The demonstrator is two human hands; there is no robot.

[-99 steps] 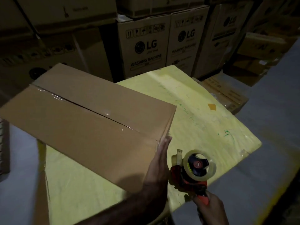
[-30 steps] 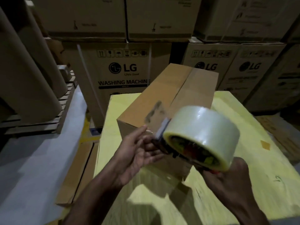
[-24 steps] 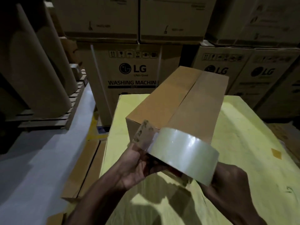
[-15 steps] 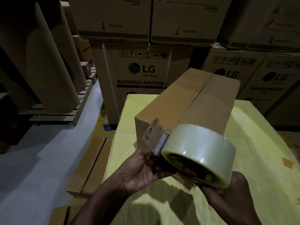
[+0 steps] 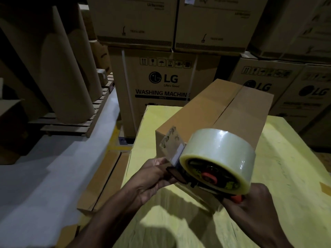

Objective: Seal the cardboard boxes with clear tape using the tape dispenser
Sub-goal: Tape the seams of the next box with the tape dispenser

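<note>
At your twelve o'clock, the cardboard box (image 5: pixel 206 111) lies lengthwise on the yellow table (image 5: pixel 286 158), its near end just behind the tape dispenser (image 5: pixel 207 178) you hold up in front of it; the top seam (image 5: pixel 231 104) runs away toward one o'clock, and in this dim light I cannot tell whether it already carries tape.

Your right hand (image 5: pixel 250 199), at five o'clock of the clear tape roll (image 5: pixel 218 149), is wrapped round the orange handle, its fingertips hidden. Your left hand (image 5: pixel 152 178), at nine o'clock, curls its fingers under the dispenser's nose, thumb at the foot of the loose tape end (image 5: pixel 171 138), which stands up at ten o'clock.

That loose end is the weak point; it looks smudged, so it may bond poorly where you start; if it flops, it could fold onto itself or stick to your thumb. Land it off the seam's line and the whole run would probably drift crooked. Neither hand braces the box; pulling tape could drag it across the table. Your left fingers sit close to where a cutter would be, though I cannot make one out; move them before pressing down.
</note>
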